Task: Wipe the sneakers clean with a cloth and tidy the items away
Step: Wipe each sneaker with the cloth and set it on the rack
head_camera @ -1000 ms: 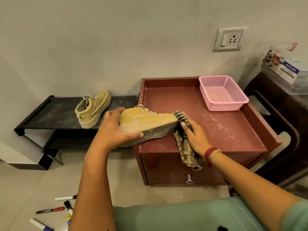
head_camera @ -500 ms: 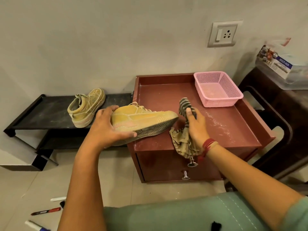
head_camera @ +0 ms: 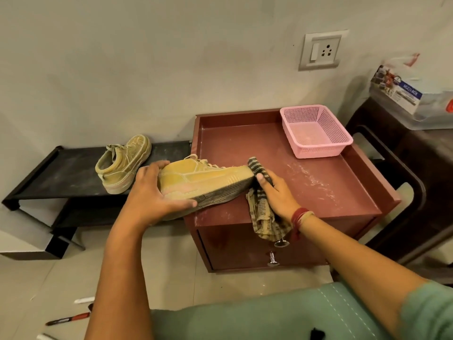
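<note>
While the tilted sneaker (head_camera: 208, 182) overhangs the cabinet's (head_camera: 245, 143) front-left corner, the left hand (head_camera: 152, 190) curls round its heel and the right hand (head_camera: 279, 195) grips the cloth (head_camera: 263, 217) against its toe. Wiping looks underway. The second sneaker (head_camera: 122, 163) sits on the rack (head_camera: 61, 173); tidying is not yet done.

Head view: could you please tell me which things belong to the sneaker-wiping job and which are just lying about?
Job: held sneaker, gripped by the left hand; striped cloth, held by the right hand at its toe; second sneaker on the black rack.
Lying about: pink basket, red marker on the floor, wall socket, plastic box.
</note>
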Demonstrator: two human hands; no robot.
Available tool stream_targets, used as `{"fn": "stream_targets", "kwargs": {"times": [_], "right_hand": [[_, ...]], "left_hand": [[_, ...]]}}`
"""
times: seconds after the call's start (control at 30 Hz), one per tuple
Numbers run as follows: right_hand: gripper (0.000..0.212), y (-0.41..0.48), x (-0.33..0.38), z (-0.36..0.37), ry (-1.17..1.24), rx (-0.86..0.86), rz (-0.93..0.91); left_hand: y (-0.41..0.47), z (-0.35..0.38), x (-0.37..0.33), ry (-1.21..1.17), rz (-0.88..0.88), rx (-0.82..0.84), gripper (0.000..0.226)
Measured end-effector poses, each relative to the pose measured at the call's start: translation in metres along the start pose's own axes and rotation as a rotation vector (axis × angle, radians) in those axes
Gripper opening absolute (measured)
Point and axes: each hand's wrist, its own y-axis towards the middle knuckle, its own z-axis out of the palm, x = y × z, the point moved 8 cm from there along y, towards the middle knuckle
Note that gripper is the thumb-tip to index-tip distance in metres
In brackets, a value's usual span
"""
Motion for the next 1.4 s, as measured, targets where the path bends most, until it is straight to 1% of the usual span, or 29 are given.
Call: {"fn": "stream_targets", "kwargs": {"times": [0.03, 0.13, 0.27, 0.3, 0.4, 0.43, 0.53, 0.57, 0.7, 0.73, 0.8, 0.87, 0.97, 1.07, 1.13, 1.2, 1.23, 1.27, 1.3, 1.37, 1.4], "right_hand": [[0.038, 0.0, 0.001, 0.001, -0.023, 0.003, -0.007], [0.04, -0.007, 0.011, 0.014, -0.13, 0.046, -0.12], [0.037, 0.006, -0.002, 0.002, -0.037, -0.034, -0.005], [0.038, 0.007, 0.0, 0.002, -0.056, -0.032, -0.014], [0.039, 0.0, 0.012, 0.007, -0.128, -0.014, -0.122], [0.037, 0.003, 0.009, 0.006, -0.106, -0.013, -0.112], [0.032, 0.013, -0.006, -0.003, 0.015, -0.018, 0.044], [0.031, 0.014, -0.005, -0.004, 0.02, -0.025, 0.043], [0.033, 0.002, 0.014, 0.004, -0.046, -0.057, -0.12], [0.033, 0.003, 0.011, 0.004, -0.024, -0.058, -0.101], [0.03, 0.01, -0.002, -0.001, 0.053, -0.077, 0.011], [0.029, 0.014, -0.008, -0.003, 0.083, -0.079, 0.04], [0.029, 0.015, -0.009, -0.001, 0.054, -0.064, 0.014], [0.024, 0.029, -0.025, -0.011, 0.025, -0.013, 0.157], [0.026, 0.041, -0.025, -0.025, -0.02, -0.07, 0.214], [0.029, 0.04, -0.01, -0.039, -0.002, -0.231, 0.186], [0.028, 0.035, 0.002, -0.04, 0.032, -0.283, 0.126], [0.027, 0.028, 0.013, -0.035, 0.063, -0.273, 0.049], [0.027, 0.02, 0.025, -0.024, 0.058, -0.202, -0.024], [0.031, 0.008, 0.032, 0.005, -0.072, -0.014, -0.118], [0.033, 0.006, 0.028, 0.012, -0.113, 0.017, -0.137]], "left_hand": [[0.0, 0.0, 0.0, -0.004, 0.002, -0.002, 0.102], [0.001, -0.001, 0.0, -0.006, 0.006, -0.005, 0.101], [0.0, 0.0, 0.001, -0.017, 0.002, -0.004, 0.102], [-0.001, 0.001, 0.0, -0.02, 0.004, -0.001, 0.102], [-0.001, 0.001, 0.0, -0.018, 0.009, 0.001, 0.101], [0.0, 0.0, 0.001, -0.017, 0.006, -0.001, 0.101], [0.001, 0.0, 0.002, -0.018, 0.0, -0.004, 0.102], [0.0, 0.001, 0.001, -0.018, 0.002, -0.003, 0.101], [0.001, 0.001, 0.001, -0.014, -0.001, -0.001, 0.102], [0.001, 0.001, 0.001, -0.015, -0.005, 0.0, 0.102], [-0.001, 0.001, 0.0, -0.026, -0.004, -0.004, 0.101], [-0.002, 0.001, 0.0, -0.037, 0.001, -0.008, 0.101], [0.0, 0.002, 0.003, -0.029, -0.016, 0.007, 0.104], [-0.001, 0.003, 0.005, -0.043, -0.036, 0.036, 0.116], [0.0, 0.004, 0.005, -0.051, -0.036, 0.05, 0.118], [-0.001, 0.005, 0.008, -0.062, -0.036, 0.071, 0.121], [-0.001, 0.005, 0.01, -0.066, -0.033, 0.085, 0.122], [-0.001, 0.006, 0.012, -0.074, -0.028, 0.101, 0.123], [-0.001, 0.007, 0.014, -0.085, -0.026, 0.12, 0.123], [-0.002, 0.008, 0.019, -0.114, -0.026, 0.166, 0.124], [-0.002, 0.009, 0.021, -0.126, -0.024, 0.19, 0.125]]}}
